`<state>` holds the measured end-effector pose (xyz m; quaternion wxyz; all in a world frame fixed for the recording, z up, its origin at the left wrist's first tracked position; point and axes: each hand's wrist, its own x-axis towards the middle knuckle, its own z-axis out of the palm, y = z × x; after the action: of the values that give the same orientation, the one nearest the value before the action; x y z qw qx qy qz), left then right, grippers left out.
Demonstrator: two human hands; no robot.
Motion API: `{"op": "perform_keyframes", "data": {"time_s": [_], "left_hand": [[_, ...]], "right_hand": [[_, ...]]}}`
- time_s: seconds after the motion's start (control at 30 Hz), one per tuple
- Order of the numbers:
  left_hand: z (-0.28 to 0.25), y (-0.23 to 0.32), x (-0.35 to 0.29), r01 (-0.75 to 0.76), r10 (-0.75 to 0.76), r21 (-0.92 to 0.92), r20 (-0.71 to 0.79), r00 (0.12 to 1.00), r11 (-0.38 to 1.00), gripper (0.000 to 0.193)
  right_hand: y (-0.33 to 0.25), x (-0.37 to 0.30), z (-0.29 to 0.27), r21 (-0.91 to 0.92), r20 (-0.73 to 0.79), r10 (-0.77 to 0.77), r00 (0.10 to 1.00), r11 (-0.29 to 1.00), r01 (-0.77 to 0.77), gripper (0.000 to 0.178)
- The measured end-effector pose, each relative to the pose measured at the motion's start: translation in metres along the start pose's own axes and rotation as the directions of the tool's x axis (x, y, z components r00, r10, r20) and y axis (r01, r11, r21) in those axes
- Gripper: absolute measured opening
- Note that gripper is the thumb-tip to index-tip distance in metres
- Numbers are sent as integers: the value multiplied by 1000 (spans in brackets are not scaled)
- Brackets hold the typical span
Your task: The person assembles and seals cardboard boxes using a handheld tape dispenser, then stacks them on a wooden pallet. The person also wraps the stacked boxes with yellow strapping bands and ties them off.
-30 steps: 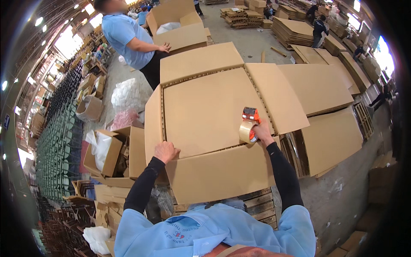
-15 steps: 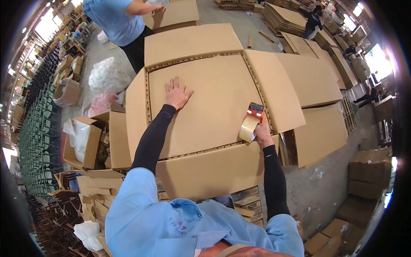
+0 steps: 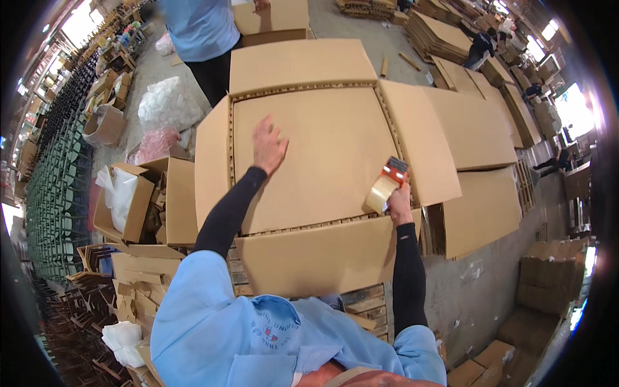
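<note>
A large cardboard box (image 3: pixel 316 264) stands in front of me with its four flaps folded outward. Inside its rim lies a flat cardboard sheet (image 3: pixel 322 155), with corrugated edging showing around it. Over the left part of that sheet is my left hand (image 3: pixel 269 147), empty, its fingers apart and loosely bent; whether it still touches the cardboard I cannot tell. My right hand (image 3: pixel 401 205) grips a red and black tape dispenser (image 3: pixel 394 170) by its handle, near the box's front right corner. A roll of clear tape (image 3: pixel 382 193) sits on the dispenser.
Stacked cardboard sheets (image 3: pixel 480 206) adjoin the box on the right. An open carton (image 3: pixel 180 200) with packing material stands at left. Beneath is a wooden pallet (image 3: pixel 366 303). A co-worker in a blue shirt (image 3: pixel 203 29) stands at the far left beside another box (image 3: pixel 277 22).
My left hand has gone from flat and spread on the sheet to raised with bent fingers. The tape dispenser remains in my right hand. The co-worker's arm has shifted.
</note>
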<state>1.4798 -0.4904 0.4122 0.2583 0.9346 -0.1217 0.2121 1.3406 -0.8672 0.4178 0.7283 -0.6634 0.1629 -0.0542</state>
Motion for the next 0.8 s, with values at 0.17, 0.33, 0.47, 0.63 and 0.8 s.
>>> {"op": "perform_keyframes", "data": {"time_s": [0.17,0.33,0.47,0.63,0.8], "left_hand": [[-79,-31,-141,394,-392,-130,-576,717,910,67],[-149,-60,-254,276,-988,-949,146,-48,-154,61],[-154,-69,-259,118,-982,-975,189,-3,-188,63],[-170,-33,-245,-17,-795,-824,-551,255,566,66],[-142,61,-245,-171,88,-480,-190,978,861,63]], "right_hand": [[-8,-36,-41,785,15,-130,991,615,69,43],[57,-57,-164,527,-617,70,784,777,345,39],[80,-26,-198,576,-400,-154,904,725,378,38],[23,-41,-154,651,-270,-338,902,625,430,37],[1,-73,-120,380,215,-172,961,922,80,47]]}}
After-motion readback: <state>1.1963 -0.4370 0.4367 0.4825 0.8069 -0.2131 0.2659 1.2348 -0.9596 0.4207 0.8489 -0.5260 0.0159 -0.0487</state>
